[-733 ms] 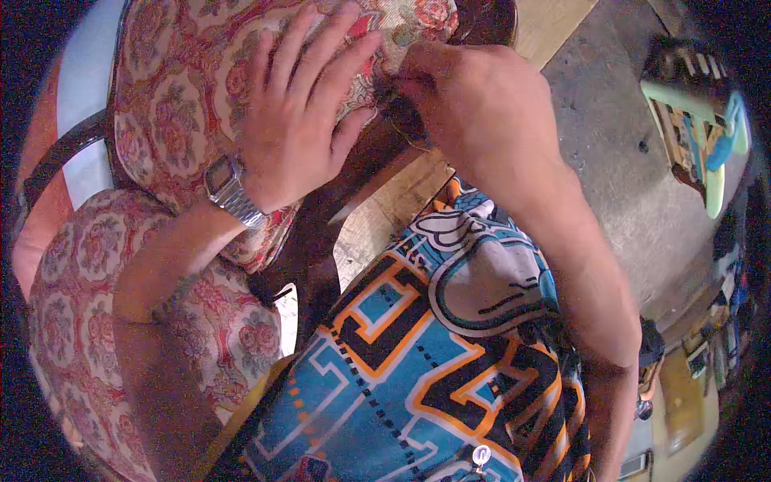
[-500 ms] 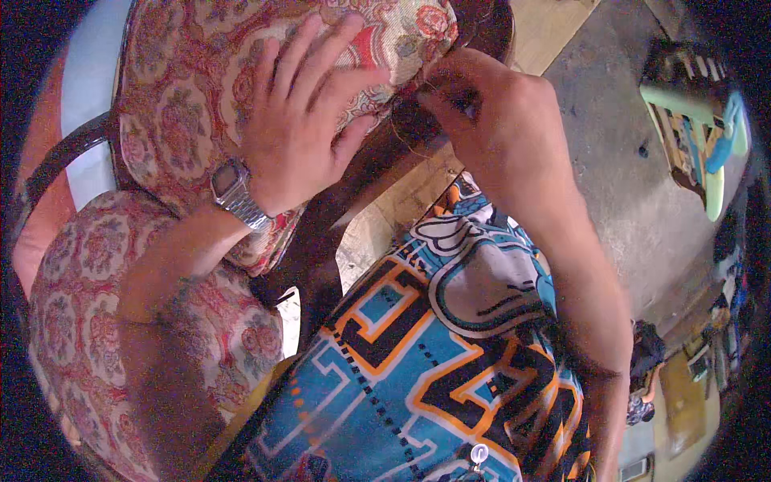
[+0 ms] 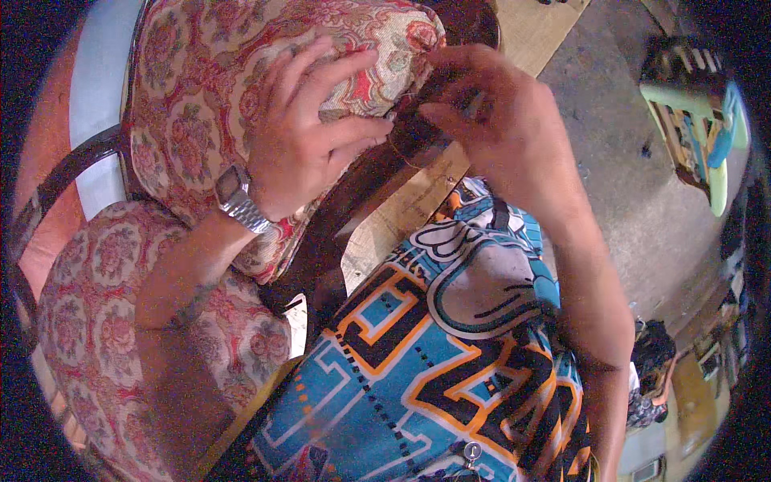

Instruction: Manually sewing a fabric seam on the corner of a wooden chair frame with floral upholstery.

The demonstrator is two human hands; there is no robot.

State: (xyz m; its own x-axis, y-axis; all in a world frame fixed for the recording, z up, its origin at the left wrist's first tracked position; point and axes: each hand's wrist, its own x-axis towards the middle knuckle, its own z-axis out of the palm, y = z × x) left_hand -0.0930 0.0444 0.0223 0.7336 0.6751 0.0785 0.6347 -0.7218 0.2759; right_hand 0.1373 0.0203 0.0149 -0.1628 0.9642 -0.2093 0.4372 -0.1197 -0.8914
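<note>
A floral-patterned upholstered cushion (image 3: 189, 112), red and beige, lies against a dark wooden frame (image 3: 353, 201). My left hand (image 3: 301, 136), with a metal watch (image 3: 237, 197) at its wrist, rests over the fabric, fingers stretched and apart. At the cushion's right corner is my right hand (image 3: 514, 120), its fingers curled and the thumb and forefinger toward the fabric edge. What those fingertips hold is in shadow and too small to make out. A thin thread (image 3: 399, 151) loops down beside them, between the cushion and the wood.
A second cushion (image 3: 88, 281) in matching fabric is at the lower left, under my left forearm. A curved dark armrest (image 3: 76, 153) stands left of the cushions. On the grey floor (image 3: 610, 161) at right is a pale green chair-like item (image 3: 717, 189). Another person (image 3: 654, 369) is farther off.
My left hand's fingers have shifted and its thumb side now lies nearer the cushion's edge. The right hand stays at the corner, its thumb and forefinger slightly farther apart.
</note>
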